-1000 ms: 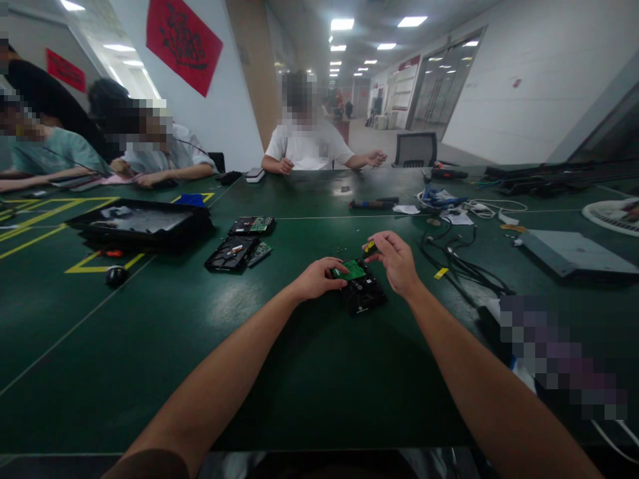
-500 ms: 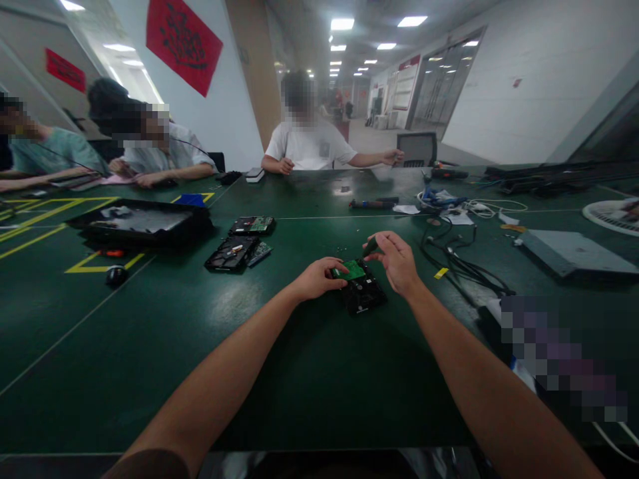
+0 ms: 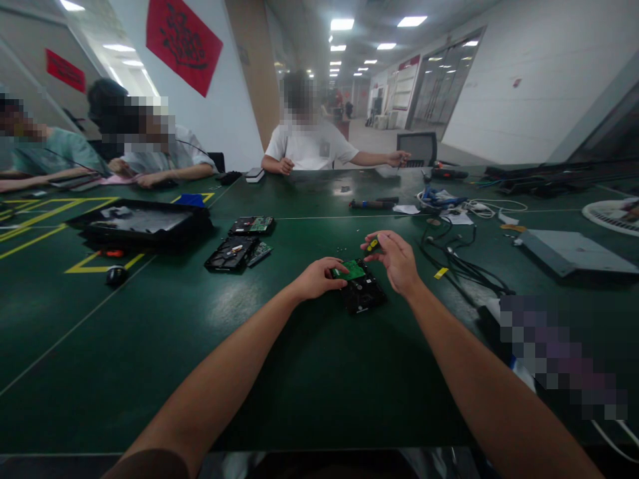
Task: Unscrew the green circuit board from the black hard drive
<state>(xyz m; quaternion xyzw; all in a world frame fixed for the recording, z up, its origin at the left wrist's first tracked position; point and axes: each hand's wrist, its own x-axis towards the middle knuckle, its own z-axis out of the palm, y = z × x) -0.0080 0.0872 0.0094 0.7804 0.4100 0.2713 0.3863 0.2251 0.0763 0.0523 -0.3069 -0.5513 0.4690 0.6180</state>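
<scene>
A black hard drive point(image 3: 367, 296) with a green circuit board point(image 3: 353, 269) lies on the table in front of me. My left hand point(image 3: 322, 276) grips its left edge, fingers on the board and thumb by the near side. Above the drive's far right corner, my right hand point(image 3: 394, 259) pinches a small screwdriver point(image 3: 372, 245) with a black and yellow handle. Its tip is too small to make out against the board. Tiny screws point(image 3: 341, 249) lie just beyond the drive.
To the left lie another hard drive point(image 3: 252, 225), a black drive casing point(image 3: 227, 256) and a loose circuit board point(image 3: 259, 253). A black tray point(image 3: 144, 223) stands farther left. Cables point(image 3: 466, 266) and a grey metal box point(image 3: 574, 253) are on the right. A person point(image 3: 312, 143) sits opposite.
The screwdriver has turned in my right fingers, and yellow on its handle now shows. My left hand and the hard drive have stayed in place.
</scene>
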